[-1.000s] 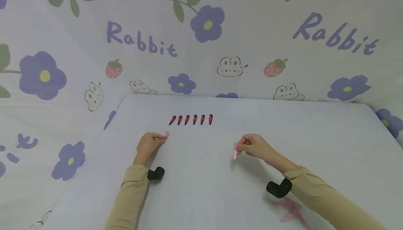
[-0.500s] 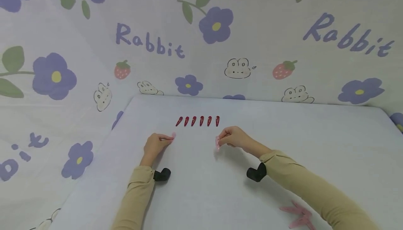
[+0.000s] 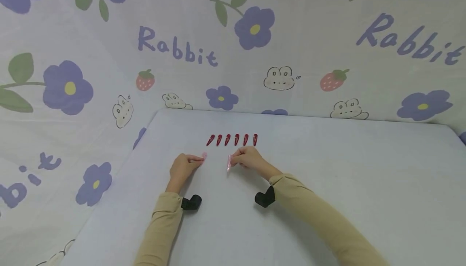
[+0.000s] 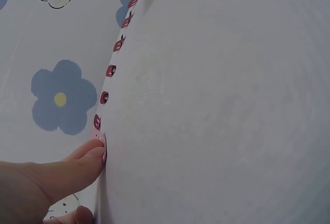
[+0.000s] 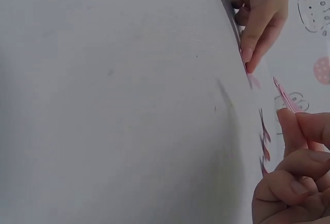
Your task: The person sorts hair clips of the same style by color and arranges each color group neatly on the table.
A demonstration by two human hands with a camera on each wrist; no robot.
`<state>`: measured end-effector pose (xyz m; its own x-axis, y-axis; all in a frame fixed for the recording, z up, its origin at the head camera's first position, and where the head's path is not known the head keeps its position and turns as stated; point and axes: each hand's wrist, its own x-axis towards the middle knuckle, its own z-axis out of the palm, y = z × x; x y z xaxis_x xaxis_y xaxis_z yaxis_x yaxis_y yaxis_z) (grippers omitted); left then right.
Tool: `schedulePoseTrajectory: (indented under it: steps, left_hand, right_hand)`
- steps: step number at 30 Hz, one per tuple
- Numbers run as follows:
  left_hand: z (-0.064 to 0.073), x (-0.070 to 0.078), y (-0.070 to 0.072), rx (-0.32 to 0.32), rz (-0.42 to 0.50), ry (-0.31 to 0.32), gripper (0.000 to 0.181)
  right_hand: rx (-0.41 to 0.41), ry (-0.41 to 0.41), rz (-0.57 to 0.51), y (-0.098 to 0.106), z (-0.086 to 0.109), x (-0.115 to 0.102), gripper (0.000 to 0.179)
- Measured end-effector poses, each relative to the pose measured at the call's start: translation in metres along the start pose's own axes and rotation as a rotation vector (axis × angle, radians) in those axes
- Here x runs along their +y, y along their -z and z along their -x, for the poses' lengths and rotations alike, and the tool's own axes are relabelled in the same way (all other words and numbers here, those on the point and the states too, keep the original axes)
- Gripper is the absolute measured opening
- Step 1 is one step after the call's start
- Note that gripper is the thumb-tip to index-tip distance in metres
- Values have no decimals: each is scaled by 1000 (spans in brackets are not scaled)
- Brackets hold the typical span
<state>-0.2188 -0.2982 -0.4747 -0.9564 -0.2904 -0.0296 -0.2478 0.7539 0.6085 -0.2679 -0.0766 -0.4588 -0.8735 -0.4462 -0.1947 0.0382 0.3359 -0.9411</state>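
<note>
Several dark red snap hair clips (image 3: 236, 140) lie in a row on the white table, the leftmost one slanted. Just in front of the row's left end, my left hand (image 3: 181, 171) pinches a pink hair clip (image 3: 204, 155) between thumb and finger, down at the tabletop. Its fingers cover part of that clip in the left wrist view. My right hand (image 3: 251, 159) pinches a second pink hair clip (image 3: 229, 163), which points downward over the table, to the right of the first. The right wrist view shows this clip's thin edge standing out from the fingertips.
A white table (image 3: 346, 177) extends on both sides of the arms. Behind it hangs a patterned cloth (image 3: 302, 47) with flowers, rabbits and strawberries. A black wrist mount (image 3: 265, 197) sticks out from the right sleeve, another mount (image 3: 191, 202) from the left.
My right hand has moved left with its pink hair clip, toward the left hand. The left hand stays at its place. The loose pink clips at the lower right are no longer visible.
</note>
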Motion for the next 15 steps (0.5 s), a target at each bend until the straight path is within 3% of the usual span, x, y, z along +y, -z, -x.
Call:
schedulePoseTrajectory:
  steps: [10, 15]
  left_hand:
    - [0, -2, 0, -1, -27, -4, 16]
    - [-1, -3, 3, 4, -37, -4, 16]
  right_hand:
    - [112, -73, -103, -37, -26, 5, 12]
    - [211, -18, -67, -51, -35, 1, 13]
